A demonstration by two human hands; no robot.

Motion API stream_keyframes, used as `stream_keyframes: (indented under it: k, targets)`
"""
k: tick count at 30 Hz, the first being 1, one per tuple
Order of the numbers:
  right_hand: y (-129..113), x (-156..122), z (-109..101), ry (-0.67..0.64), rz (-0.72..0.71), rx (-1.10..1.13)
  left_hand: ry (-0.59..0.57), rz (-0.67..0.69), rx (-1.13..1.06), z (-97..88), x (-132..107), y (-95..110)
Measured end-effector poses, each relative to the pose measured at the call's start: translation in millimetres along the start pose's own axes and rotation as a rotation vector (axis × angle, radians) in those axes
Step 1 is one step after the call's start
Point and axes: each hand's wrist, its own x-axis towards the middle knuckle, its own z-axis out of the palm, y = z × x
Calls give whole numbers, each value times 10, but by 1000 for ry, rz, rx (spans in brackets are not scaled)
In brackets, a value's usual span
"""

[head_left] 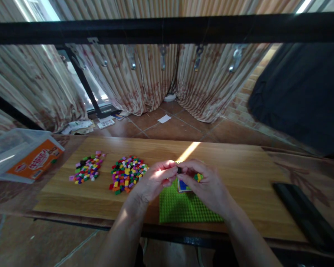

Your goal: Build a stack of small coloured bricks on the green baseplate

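My left hand (pixel 157 178) and my right hand (pixel 207 183) meet above the green studded baseplate (pixel 178 209). The fingertips of both are closed on a small black toy brick (pixel 179 170), pinched between them. Beneath the hands, a flat blue piece with a pale edge (pixel 183 186) lies on the baseplate, partly hidden by my right hand. A yellow and green bit of brickwork (pixel 199 177) shows between the right thumb and fingers; I cannot tell whether it touches the hand.
Left of my hands lie a large heap of coloured bricks (pixel 128 172) and a smaller heap (pixel 89 167) on the wooden board (pixel 144 146). A clear plastic box with an orange label (pixel 35 159) stands far left. A dark tray (pixel 306 213) lies at the right.
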Motion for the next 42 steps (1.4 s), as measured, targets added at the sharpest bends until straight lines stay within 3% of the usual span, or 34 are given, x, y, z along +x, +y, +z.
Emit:
stream_keyframes:
  k: [16,27,36,39,42]
  targets:
    - [-14,-12,-22,7,-138,-193,23,19,-18,-11,17,-21]
    - [7,-14,-19,-3,-167,-210,-63,-5,-19,-44,48,-11]
    - [-14,-22,-28,55,-194,-248,-33,30,82,15,79,-36]
    - [14,-25,-89,64,-140,-222,-24,50,173,28,94,-30]
    - [95,-25,-231,142,-61,-143,92,84,276,12,116,-17]
